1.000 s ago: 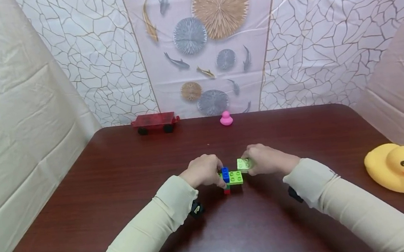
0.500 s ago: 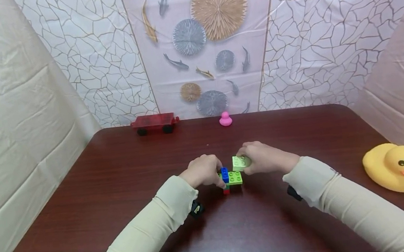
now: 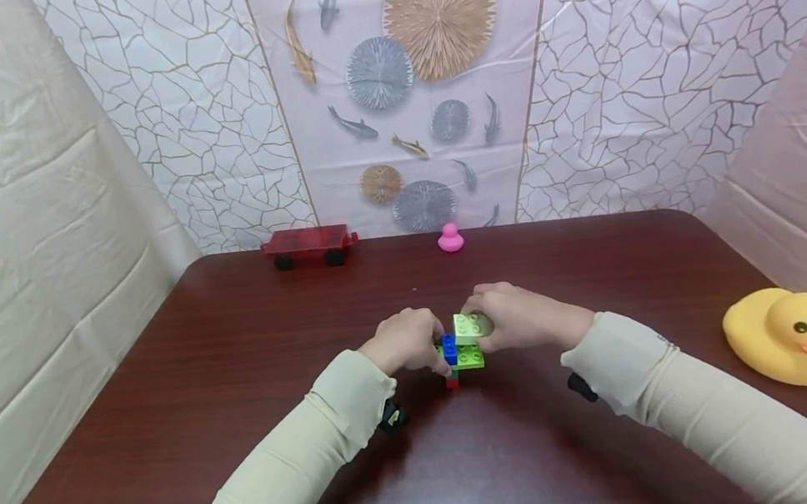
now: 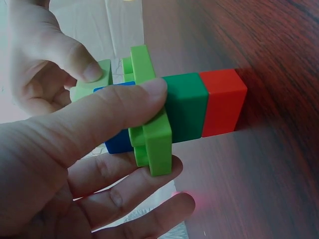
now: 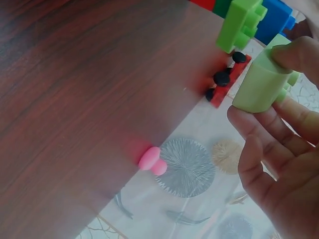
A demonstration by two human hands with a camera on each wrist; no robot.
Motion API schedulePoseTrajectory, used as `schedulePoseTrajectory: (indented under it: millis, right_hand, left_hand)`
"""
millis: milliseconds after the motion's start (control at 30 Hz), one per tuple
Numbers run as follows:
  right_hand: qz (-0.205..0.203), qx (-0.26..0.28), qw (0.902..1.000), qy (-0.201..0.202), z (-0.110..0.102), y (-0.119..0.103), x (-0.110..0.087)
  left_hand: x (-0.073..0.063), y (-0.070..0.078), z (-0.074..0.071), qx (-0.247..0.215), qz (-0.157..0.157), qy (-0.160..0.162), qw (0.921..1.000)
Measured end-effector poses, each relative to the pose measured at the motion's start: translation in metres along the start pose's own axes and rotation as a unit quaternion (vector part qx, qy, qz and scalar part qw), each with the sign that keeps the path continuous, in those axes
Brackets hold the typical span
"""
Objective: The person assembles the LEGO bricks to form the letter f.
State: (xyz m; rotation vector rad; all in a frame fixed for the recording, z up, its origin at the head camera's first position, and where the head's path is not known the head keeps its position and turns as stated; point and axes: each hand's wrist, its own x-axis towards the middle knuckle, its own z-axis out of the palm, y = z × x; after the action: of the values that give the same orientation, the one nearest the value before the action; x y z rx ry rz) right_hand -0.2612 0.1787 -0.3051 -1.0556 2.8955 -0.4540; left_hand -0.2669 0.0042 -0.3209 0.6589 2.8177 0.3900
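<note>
My left hand (image 3: 405, 341) grips an upright stack of toy building blocks between thumb and fingers. From the table up come a red block (image 4: 224, 103), a dark green block (image 4: 187, 105), a flat lime plate (image 4: 159, 142) and a blue block (image 3: 449, 350). The plate's studs show to the right of the blue block. My right hand (image 3: 528, 315) pinches a pale green block (image 3: 466, 327) with one curved side, seen close in the right wrist view. It hangs over the plate's right half, with a gap between them in the wrist views.
At the table's (image 3: 248, 338) far edge stand a red wheeled wagon (image 3: 308, 243) and a small pink duck (image 3: 451, 239). A big yellow duck (image 3: 792, 334) sits at the right. Patterned cloth (image 3: 391, 152) hangs behind, with pale cloth on both sides.
My right hand has brought the pale green block leftward and slightly up, from beside the lime plate to over it. The left hand and the stack have stayed put.
</note>
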Motion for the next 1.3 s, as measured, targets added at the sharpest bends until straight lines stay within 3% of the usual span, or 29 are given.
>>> schedulePoseTrajectory:
  millis: [633,933,1133,1300]
  right_hand:
    - [-0.051,0.009,0.9984,-0.023,-0.004,-0.011,0.001]
    - [-0.065,-0.033,0.997,-0.027,-0.006,-0.017,0.005]
    - [-0.086,-0.049,0.995,-0.015,-0.003,-0.022,0.009]
    - [-0.064,-0.049,0.9965,-0.022,-0.003,-0.025,0.009]
  left_hand:
    - [0.003,0.002,0.0,-0.006,0.007,-0.007,0.9999]
    - [0.005,0.001,0.0,-0.005,0.012,-0.009,0.9999]
    - [-0.001,0.0,-0.01,-0.023,0.034,-0.018,0.999]
    - [-0.004,0.001,-0.015,-0.031,0.05,-0.006,0.9983]
